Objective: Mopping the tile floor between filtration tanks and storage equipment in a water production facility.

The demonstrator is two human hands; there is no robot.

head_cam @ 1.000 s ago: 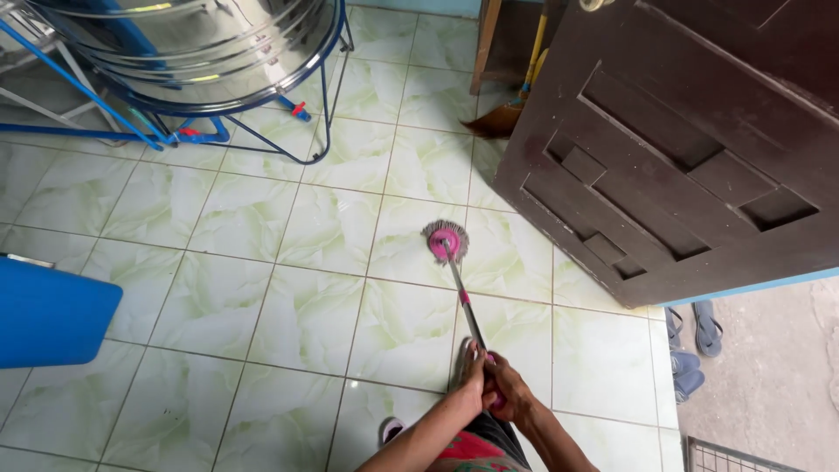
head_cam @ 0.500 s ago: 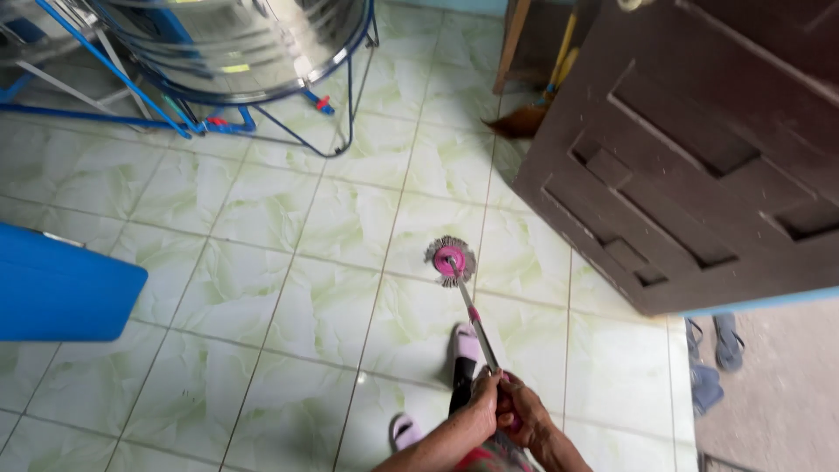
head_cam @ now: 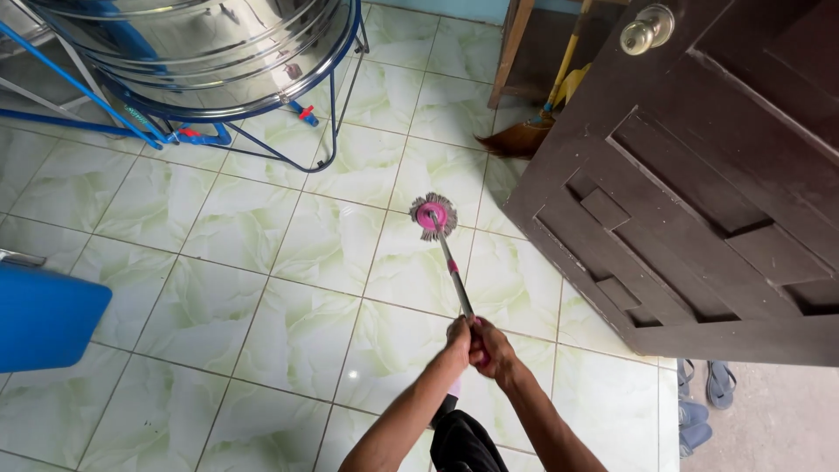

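pale green tiled floor (head_cam: 218, 288) mid-mopping: left hand (head_cam: 458, 338) and right hand (head_cam: 495, 348) both clenched around a mop handle (head_cam: 454, 271), its pink mop head (head_cam: 434, 215) pressed flat near the dark wooden door (head_cam: 699, 192); next, drag it across neighbouring tiles.

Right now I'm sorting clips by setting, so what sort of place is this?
Probably a home's utility or entry area. Both hands grip a mop on green-veined floor tiles, a steel water tank stands on a blue frame, and sandals lie outside the open wooden door.
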